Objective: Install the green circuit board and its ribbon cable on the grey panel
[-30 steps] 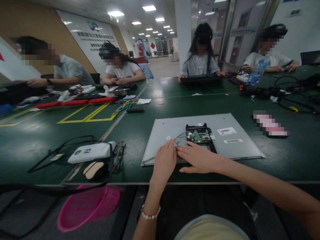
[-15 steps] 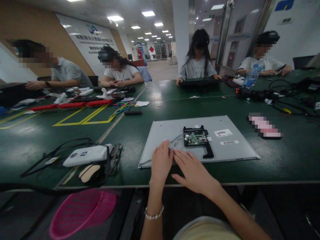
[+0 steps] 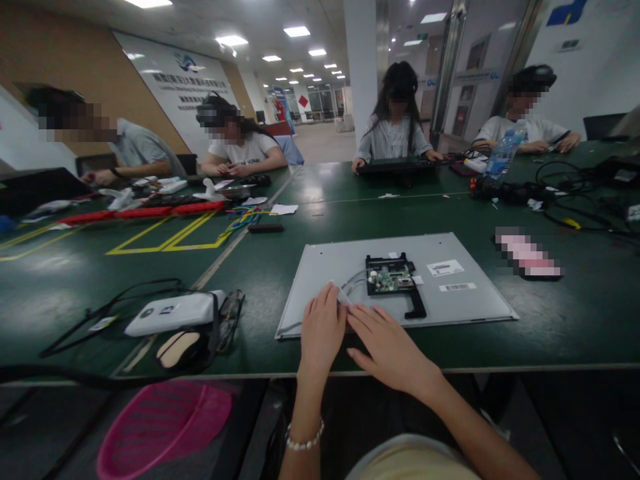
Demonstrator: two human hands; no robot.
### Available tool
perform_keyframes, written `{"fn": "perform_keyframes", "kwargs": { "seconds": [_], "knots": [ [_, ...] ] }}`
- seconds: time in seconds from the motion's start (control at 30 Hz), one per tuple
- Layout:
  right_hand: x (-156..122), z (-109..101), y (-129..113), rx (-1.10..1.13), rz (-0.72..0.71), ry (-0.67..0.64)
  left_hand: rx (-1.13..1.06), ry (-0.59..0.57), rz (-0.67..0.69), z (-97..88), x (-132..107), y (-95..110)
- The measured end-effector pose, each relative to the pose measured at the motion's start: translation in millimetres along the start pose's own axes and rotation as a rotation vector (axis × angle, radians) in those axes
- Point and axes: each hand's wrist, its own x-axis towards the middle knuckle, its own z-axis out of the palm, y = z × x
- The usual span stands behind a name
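Note:
A grey flat display panel lies on the table in front of me. A black bracket with a green circuit board sits on its back. Thin grey cables run from the board toward my hands. My left hand rests on the panel's near-left part, fingers stretched forward and close together, fingertips at a small whitish strip like tape. Beside it, my right hand reaches in from the right, fingers extended and thumb apart, fingertips against the same strip. My left thumb is hidden.
Left of the panel are a white device, a computer mouse and glasses. A pink phone lies right. A pink basket stands below the table edge. Several people sit opposite, near a water bottle.
My hands have barely moved at the strip. The view has shifted slightly. Across the table at far left, a person's hands have moved right.

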Motion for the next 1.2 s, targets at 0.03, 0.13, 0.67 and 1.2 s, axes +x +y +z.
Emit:
{"fn": "perform_keyframes", "kwargs": {
  "seconds": [0.03,0.13,0.67,1.2],
  "knots": [
    [-0.2,-0.5,-0.1,0.000,-0.004,0.001,0.004,0.006,0.001,0.1,-0.8,-0.1],
    [-0.6,-1.9,-0.5,-0.003,-0.009,-0.001,0.012,0.016,-0.001,-0.3,-2.7,0.1],
    [-1.6,-3.9,-3.0,-0.014,-0.001,-0.015,0.008,0.011,-0.004,-3.6,-5.8,1.5],
    [-1.7,-3.2,-2.8,-0.009,-0.007,-0.013,0.047,0.025,0.011,-1.0,-6.4,0.5]
  ]
}}
